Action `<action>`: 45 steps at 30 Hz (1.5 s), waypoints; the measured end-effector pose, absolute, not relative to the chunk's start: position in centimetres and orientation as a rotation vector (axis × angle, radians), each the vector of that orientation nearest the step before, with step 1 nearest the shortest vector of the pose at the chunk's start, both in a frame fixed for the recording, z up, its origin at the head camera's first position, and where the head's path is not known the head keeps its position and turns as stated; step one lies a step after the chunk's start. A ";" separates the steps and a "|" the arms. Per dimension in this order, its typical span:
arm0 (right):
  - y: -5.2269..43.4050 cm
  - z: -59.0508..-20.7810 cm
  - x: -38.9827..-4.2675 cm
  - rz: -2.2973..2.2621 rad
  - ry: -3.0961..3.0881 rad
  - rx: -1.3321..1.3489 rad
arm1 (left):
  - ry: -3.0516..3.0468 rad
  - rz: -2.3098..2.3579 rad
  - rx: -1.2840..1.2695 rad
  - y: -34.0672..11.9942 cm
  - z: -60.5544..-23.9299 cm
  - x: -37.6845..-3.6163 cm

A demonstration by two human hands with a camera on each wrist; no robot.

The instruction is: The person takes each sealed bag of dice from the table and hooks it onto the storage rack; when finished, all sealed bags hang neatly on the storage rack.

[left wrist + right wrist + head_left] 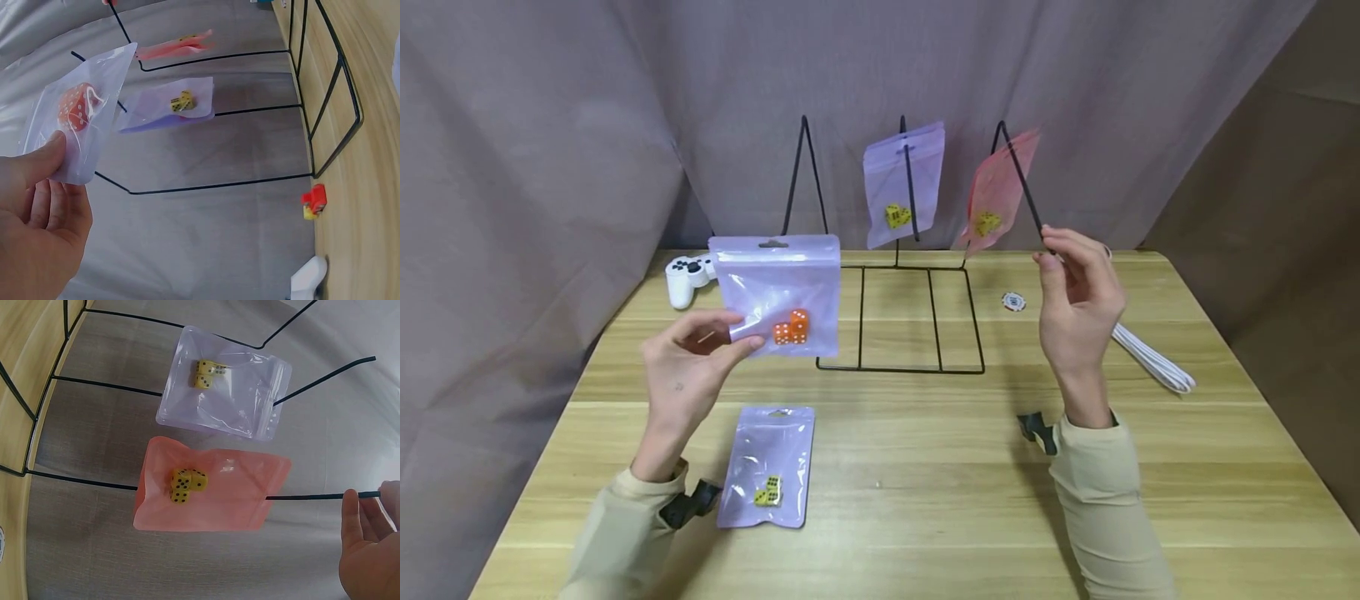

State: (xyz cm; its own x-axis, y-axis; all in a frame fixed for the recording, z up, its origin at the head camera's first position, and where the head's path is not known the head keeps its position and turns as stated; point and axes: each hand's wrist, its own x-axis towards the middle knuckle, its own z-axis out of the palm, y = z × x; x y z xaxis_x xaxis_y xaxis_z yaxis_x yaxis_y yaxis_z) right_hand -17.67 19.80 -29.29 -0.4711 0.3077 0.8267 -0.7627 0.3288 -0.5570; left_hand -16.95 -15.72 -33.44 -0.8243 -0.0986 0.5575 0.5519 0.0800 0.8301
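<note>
My left hand [688, 375] pinches a light purple zip bag [778, 279] by its lower left part, thumb in front. Orange dice [799, 327] lie inside this bag, and its hang hole faces up. With thumb and fingertips, my right hand [1078, 304] pinches the front end of the right hook rod [1022, 179] of a black wire display rack [861, 325]. From that rod hangs a pink bag [237, 494] holding yellow dice. Another purple bag [887, 179], also with yellow dice, hangs on the middle rod. The left rod [219, 185] carries no bag.
On the table, a purple bag with yellow dice [775, 450] lies near the left forearm. A white game controller [681, 283] sits back left, partly behind the held bag. A poker chip [1013, 302] and a bundled white cord [1153, 358] lie right. The left wrist view shows a small red-and-yellow object [314, 200].
</note>
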 end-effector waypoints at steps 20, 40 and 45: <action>19.5 -29.5 -17.4 1.342 -1.599 0.417 | -1.924 -1.799 -0.404 -15.3 -34.3 -18.5; 19.6 -29.5 -17.4 1.345 -1.591 0.416 | -1.924 -1.807 -0.373 -13.2 -32.6 -19.7; 19.5 -29.4 -17.4 1.352 -1.586 0.424 | -1.930 -1.805 -0.343 -13.1 -33.1 -20.7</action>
State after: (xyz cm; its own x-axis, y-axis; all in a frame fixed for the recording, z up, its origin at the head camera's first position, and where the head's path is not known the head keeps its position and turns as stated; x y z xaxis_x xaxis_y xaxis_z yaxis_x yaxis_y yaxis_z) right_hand -17.37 19.50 -29.42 -0.4673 0.3128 0.8269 -0.7671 0.3215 -0.5551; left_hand -20.70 -13.10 -33.10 -0.8573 -0.1347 0.4968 0.4866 0.1023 0.8676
